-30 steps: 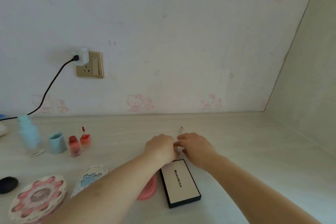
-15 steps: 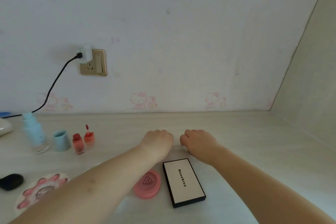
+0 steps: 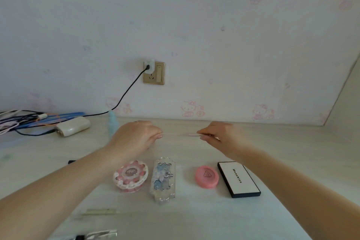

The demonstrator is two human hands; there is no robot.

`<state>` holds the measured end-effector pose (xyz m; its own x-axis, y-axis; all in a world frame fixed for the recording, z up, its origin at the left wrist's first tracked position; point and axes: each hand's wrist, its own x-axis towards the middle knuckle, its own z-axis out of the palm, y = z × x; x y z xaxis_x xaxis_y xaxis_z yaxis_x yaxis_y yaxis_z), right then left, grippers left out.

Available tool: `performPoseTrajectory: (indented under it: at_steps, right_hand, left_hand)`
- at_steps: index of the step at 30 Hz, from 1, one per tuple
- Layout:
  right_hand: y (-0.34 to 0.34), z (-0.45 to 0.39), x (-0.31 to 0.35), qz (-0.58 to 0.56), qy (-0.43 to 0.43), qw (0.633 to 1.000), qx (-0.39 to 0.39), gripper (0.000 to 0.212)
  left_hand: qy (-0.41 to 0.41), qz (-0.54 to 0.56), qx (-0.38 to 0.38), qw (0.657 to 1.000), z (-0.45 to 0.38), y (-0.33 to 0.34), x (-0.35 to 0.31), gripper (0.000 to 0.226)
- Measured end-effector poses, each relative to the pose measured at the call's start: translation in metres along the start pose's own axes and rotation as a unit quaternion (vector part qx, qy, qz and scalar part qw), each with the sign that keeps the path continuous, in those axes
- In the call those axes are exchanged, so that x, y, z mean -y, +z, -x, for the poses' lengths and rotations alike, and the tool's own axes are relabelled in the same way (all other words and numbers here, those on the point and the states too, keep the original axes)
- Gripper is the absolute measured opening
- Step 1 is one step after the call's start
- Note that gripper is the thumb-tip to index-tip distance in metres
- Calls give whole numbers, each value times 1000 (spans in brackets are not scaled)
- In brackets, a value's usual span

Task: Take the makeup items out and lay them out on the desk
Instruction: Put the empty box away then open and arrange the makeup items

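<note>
Drew apart since before, right hand (image 3: 224, 136) fingers pinching thin stick (image 3: 191, 135), left hand (image 3: 136, 137) loosely curled, seemingly empty; light, slippery, best held mid-length.

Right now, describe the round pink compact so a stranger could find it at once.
Start at the pale desk under the gold wall socket. Four makeup items lie in a row near its front edge; the round pink compact is third from the left, just left of the black-rimmed white palette. It alone is plain, flat pink, with a triangle mark.

Bare desk (image 3: 292, 142) at right; 4 makeup cases in a near row, cables (image 3: 29, 121) far left.
</note>
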<state>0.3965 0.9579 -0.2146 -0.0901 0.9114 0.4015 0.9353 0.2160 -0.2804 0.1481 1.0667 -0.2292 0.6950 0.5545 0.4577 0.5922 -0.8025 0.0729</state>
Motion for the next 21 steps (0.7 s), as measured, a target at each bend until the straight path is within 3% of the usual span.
performPoseTrajectory:
  at_steps: [7,10,16,21]
  right_hand:
    - [59,-27,99,-104,-3,994,16,20]
    - [89,-40,133,-82,-10,996,33,17]
    - [138,-52,169,-12,-11,997,78,16]
    - [157,-57,183,56,-6,992,109,20]
  left_hand:
    - [-87,-47,-19,995,91,-52,74,22]
    - [-135,-41,-21,990,122,-64,100,21]
    - [-236,-37,43,970,161,-60,135,11]
    - [-243,-62,86,964,173,-39,149,10]
